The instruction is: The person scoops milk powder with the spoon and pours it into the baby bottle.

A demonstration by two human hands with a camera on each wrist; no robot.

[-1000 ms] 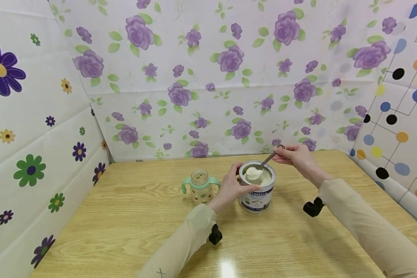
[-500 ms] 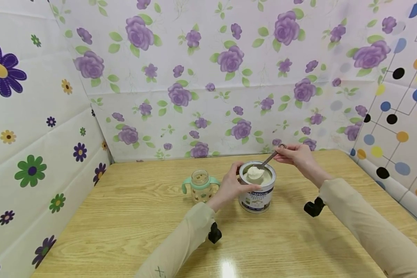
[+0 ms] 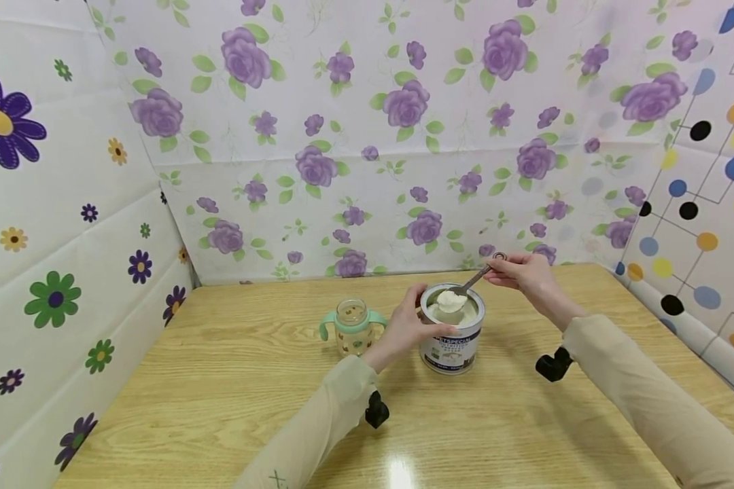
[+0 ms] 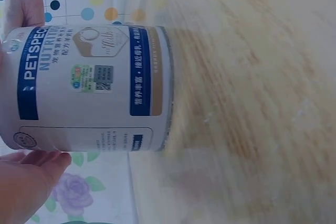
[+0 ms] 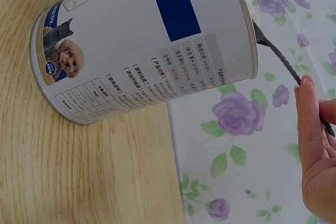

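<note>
A white and blue milk powder can [image 3: 449,350], its label showing a cat and a dog in the right wrist view, stands upright on the table without a lid. My left hand [image 3: 404,329] grips its upper part, thumb on the near side and fingers round the far left side. Between thumb and fingers my right hand [image 3: 520,272] pinches the handle of a dark spoon [image 3: 477,277]. The spoon's bowl, heaped with pale powder [image 3: 450,301], is over the can's mouth. More powder lies inside the can.
Left of the can stands a clear baby bottle [image 3: 351,333] with mint green handles and no cap, partly behind my left forearm. The wooden table [image 3: 232,380] meets a flowered cloth wall [image 3: 367,170] at the back. Patterned cloth also borders both sides.
The spoon with its heap of powder has risen slightly, my right hand shifting a little to the right with it. The left hand and the can stay in place.
</note>
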